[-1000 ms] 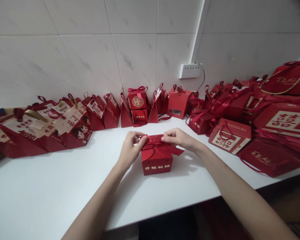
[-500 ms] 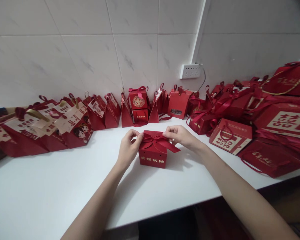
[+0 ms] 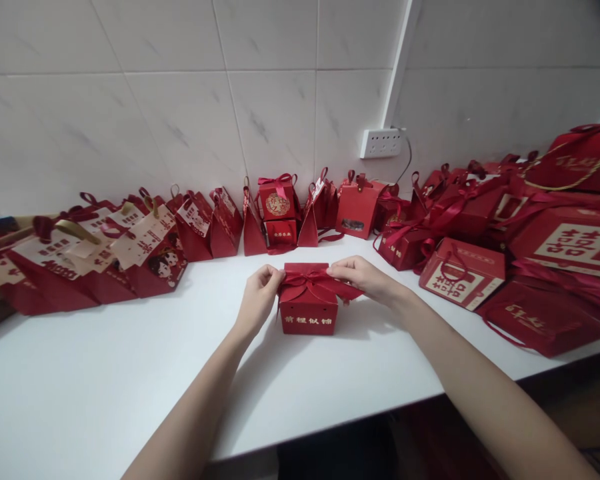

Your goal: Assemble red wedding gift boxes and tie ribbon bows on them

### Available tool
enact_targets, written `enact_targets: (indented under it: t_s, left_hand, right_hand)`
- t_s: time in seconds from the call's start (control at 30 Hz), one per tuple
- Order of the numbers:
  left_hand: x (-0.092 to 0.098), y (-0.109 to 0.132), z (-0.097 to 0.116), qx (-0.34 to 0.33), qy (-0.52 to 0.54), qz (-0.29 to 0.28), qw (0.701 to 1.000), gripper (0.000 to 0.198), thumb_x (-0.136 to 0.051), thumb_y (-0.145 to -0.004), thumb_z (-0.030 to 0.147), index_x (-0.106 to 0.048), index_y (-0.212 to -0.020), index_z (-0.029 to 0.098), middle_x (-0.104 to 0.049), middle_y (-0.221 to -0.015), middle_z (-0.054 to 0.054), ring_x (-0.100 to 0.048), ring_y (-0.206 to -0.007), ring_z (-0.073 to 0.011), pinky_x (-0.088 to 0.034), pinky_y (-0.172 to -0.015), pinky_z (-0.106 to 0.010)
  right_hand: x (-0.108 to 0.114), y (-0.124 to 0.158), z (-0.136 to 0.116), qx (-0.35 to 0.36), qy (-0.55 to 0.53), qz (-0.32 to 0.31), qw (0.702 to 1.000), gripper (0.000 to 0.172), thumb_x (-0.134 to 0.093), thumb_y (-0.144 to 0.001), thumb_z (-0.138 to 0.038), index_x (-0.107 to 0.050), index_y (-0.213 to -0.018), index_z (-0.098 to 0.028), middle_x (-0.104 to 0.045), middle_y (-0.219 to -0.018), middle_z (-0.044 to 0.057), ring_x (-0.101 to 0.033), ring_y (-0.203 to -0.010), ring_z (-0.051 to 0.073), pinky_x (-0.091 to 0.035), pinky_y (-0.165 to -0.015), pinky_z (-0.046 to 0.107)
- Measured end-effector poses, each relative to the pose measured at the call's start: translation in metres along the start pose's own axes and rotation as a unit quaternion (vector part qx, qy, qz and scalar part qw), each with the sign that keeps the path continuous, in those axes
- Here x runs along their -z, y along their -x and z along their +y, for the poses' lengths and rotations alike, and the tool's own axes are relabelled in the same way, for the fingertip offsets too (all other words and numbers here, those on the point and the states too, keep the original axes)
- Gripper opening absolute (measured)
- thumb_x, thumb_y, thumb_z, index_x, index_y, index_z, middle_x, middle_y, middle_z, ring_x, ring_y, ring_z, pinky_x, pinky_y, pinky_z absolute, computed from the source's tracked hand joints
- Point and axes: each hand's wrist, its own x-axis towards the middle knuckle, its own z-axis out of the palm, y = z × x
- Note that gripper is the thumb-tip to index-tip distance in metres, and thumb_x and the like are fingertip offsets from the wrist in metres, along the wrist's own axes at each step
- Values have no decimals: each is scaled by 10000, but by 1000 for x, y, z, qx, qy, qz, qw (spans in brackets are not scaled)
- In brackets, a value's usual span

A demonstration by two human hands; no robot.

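Left hand [image 3: 259, 297] and right hand [image 3: 363, 275], each with thumb and fingers pinching one side of the ribbon bow [image 3: 311, 284]; this bow lies across the top of the red box [image 3: 309, 323], upright on the counter [image 3: 130, 380] at frame centre; ribbon probably soft and slippery, best held by its loops; box apparently light, stiff card, dentable, best steadied by its walls; contents hidden; beyond, upper centre, a windowed box [image 3: 359, 205], its dark contents indistinct.

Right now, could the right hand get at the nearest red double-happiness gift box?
Probably yes: that double-happiness gift box sits off to its right, with white tabletop showing between. The right hand looks to be pinching the red ribbon, though, so it would likely need to let go first.
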Motion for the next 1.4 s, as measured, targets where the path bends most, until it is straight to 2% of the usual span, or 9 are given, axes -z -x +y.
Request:
enact_targets:
  t_s: [0.23, 0.5, 0.87, 1.0, 1.1, 1.17, 1.23, 1.3, 1.4]
  left_hand:
    - [-4, 2, -5, 15, 8, -5, 1000, 256, -538, -773, 364, -437, -623, 183, -415, -534, 63, -319, -464, -69, -274, -458, -198]
    - [-9, 2, -13, -6, 60, -10, 998, 281, -552, -785, 396, -422, -648, 188, -433, -560, 58, -344, -494, -76, -293, -478, -196]
    - [-5, 2, -7, 9, 47, -10, 999, 268, -580, -747, 367, -438, -615, 182, -448, -557, 54, -397, -511, -79, -350, -518, -203]
    - [-2, 1, -7, 21, 34, -1, 999, 283, -584, -749, 415, -467, -647, 177, -569, -800, -1, -496, -618, -94, -403, -573, -216]
    - [-2, -1, -7, 26, 33, 18, 999, 301, -595, -737, 418, -468, -622, 170, -584, -934, -29, -540, -718, -114, -424, -618, -221]
    - [-2, -1, -6, 29, 31, 23, 999, 297, -592, -736, 413, -462, -615, 176, -560, -748, 4, -506, -639, -102, -398, -577, -208]
    - [-2, -1, -6, 34, 33, 22, 999, 302, -589, -734, 415, -446, -606, 182, -476, -590, 47, -433, -532, -83, -356, -521, -199]
    - [-2, 0, -6, 31, 39, 15, 999, 316, -593, -728, 420, -434, -596, 181, -465, -565, 57, -402, -500, -74, -334, -501, -197]
    - [-1, 0, -5, 10, 52, 0, 999, 322, -610, -722, 420, -436, -600, 178, -501, -599, 48, -428, -534, -76, -345, -528, -194]
  right_hand:
    - [0, -12, 11, 6, -129, 18, 991, 286, -705, -572, -381, -581, -491, -137, -551, -384, -7, -498, -334, 103, -410, -343, 212]
    - [-3, -22, 23, 28, -179, 68, 981, 251, -671, -539, -328, -503, -440, -170, -440, -337, -61, -359, -302, 58, -286, -311, 194]
    - [-4, -18, 25, 54, -166, 72, 982, 309, -674, -616, -367, -478, -488, -166, -434, -415, -53, -392, -363, 66, -313, -348, 197]
    - [7, -16, 21, 68, -139, 63, 986, 270, -684, -627, -405, -579, -707, -170, -553, -610, -12, -519, -498, 112, -394, -385, 203]
    - [15, -10, 17, 85, -61, 24, 994, 556, -723, -602, -448, -542, -1084, -238, -554, -1104, 75, -602, -850, 192, -510, -550, 262]
    - [16, -7, 16, 79, 8, -18, 997, 870, -791, -523, -438, -397, -1283, -283, -393, -1340, 109, -529, -1095, 259, -531, -740, 338]
    - [13, -4, 16, 63, 72, -45, 994, 1123, -843, -458, -383, -233, -1396, -293, -294, -1422, 128, -421, -1238, 306, -471, -913, 414]
    - [9, -4, 17, 64, 122, -40, 990, 1193, -849, -473, -349, -150, -1437, -272, -309, -1423, 135, -371, -1286, 313, -391, -1015, 455]
    - [4, -7, 23, 88, 139, -18, 986, 1136, -825, -538, -336, -149, -1445, -236, -363, -1400, 136, -406, -1266, 292, -342, -1064, 459]
